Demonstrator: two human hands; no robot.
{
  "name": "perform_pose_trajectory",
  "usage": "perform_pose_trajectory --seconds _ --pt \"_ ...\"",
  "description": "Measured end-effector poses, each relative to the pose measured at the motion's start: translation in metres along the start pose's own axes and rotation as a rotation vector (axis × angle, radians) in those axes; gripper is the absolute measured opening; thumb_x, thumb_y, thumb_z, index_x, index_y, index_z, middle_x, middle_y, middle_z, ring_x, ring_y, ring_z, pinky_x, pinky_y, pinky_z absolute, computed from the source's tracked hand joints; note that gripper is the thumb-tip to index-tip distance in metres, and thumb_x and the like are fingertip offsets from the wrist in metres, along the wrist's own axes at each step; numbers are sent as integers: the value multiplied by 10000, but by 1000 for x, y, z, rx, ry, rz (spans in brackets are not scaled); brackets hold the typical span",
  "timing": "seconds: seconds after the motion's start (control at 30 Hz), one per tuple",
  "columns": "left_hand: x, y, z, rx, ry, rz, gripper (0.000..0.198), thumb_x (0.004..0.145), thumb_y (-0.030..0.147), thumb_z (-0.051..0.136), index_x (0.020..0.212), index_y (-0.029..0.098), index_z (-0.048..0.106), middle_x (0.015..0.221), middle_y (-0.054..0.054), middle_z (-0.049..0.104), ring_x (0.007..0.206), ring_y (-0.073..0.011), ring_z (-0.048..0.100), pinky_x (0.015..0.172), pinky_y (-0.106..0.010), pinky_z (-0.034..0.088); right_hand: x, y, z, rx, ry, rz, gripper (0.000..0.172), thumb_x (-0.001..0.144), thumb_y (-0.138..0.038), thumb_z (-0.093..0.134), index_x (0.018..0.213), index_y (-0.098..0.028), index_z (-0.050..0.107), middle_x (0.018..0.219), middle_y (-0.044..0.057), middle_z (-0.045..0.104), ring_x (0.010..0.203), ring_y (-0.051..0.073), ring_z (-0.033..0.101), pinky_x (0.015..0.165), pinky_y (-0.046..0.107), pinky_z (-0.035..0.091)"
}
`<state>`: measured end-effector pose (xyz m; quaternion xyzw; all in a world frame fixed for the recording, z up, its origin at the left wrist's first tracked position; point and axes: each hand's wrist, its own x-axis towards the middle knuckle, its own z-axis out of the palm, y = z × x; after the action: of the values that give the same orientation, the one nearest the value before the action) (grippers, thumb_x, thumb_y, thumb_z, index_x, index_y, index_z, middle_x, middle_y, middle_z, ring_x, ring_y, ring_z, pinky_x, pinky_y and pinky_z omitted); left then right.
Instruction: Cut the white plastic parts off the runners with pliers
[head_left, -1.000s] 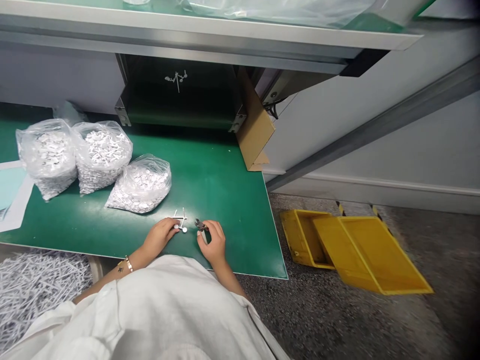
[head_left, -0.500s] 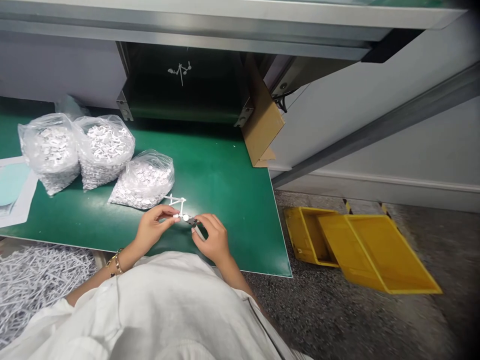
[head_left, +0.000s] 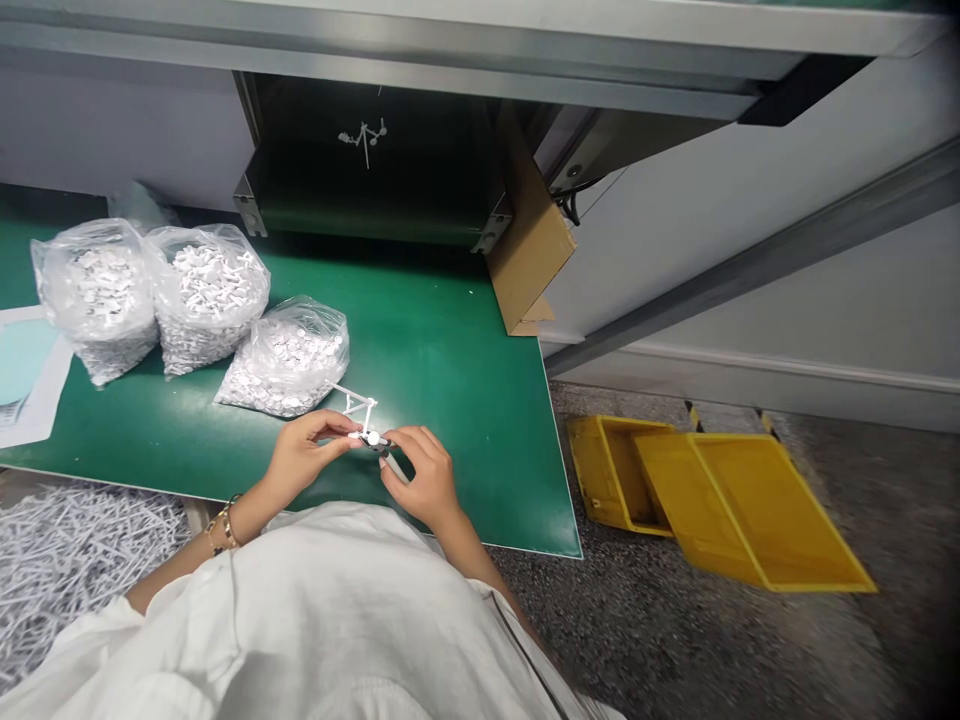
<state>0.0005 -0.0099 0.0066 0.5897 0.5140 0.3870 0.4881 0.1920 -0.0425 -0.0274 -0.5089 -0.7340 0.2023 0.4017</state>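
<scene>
My left hand [head_left: 306,452] pinches a small white plastic sprue [head_left: 358,411] with round parts on its branches, held just above the green table mat [head_left: 435,350]. Close to its right, my right hand [head_left: 421,478] grips a small pair of cutters [head_left: 382,447] whose jaws meet the sprue's lower end at a white round part. Both hands hover near the mat's front edge, in front of a clear bag of small white round parts [head_left: 289,358].
Two more clear bags of white parts [head_left: 206,290] [head_left: 97,295] stand at the left, beside a paper sheet [head_left: 26,375]. A dark machine opening [head_left: 367,170] and cardboard piece [head_left: 529,250] lie behind. White sprue scrap [head_left: 67,560] is heaped lower left; yellow bins [head_left: 712,500] lie on the floor.
Both hands rose from the mat with the sprue and cutters. The cutter jaws closed in on the sprue's lower end.
</scene>
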Motion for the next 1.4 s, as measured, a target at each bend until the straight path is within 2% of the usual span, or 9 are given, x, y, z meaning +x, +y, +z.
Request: perform_pose_trajectory --seconds 0.23,0.6,0.83,1.1,1.3,1.4 --pt "1 -1 0 -69 -61 -46 289 668 388 761 816 149 697 812 -54 727 739 -177 684 719 -283 569 -1 1 -3 30 -28 -14 227 755 -173 557 969 -222 614 878 29 629 821 187 557 762 329 453" --pt "1 1 1 -84 -73 -60 272 662 373 758 804 151 693 803 -52 726 730 -174 683 706 -282 571 0 1 -1 107 -25 -3 237 761 -169 548 983 -221 615 877 31 627 810 179 573 749 316 479" --pt "0 0 0 -78 -65 -79 236 649 334 769 784 152 702 799 -50 733 734 -176 687 718 -277 569 1 4 -6 44 -95 -21 269 755 -145 550 995 -230 636 897 26 651 838 182 592 766 312 483" --pt "1 3 -1 -116 -71 -107 261 610 349 791 753 153 699 795 -53 743 708 -177 692 707 -290 583 2 9 -4 16 -105 -63 326 751 -115 554 1036 -246 645 883 11 637 827 165 586 759 287 490" --pt "1 -3 -4 -81 -77 -142 295 611 386 795 766 151 705 805 -65 743 723 -185 697 716 -289 579 1 10 -1 12 -89 -44 311 763 -140 556 1035 -251 657 846 17 605 817 167 582 749 280 486" --pt "2 -13 -3 -91 -86 -144 301 626 389 787 777 145 698 808 -68 740 740 -187 699 732 -291 575 -3 15 7 32 -81 -28 291 751 -142 552 999 -242 669 782 3 604 744 150 585 710 260 483"
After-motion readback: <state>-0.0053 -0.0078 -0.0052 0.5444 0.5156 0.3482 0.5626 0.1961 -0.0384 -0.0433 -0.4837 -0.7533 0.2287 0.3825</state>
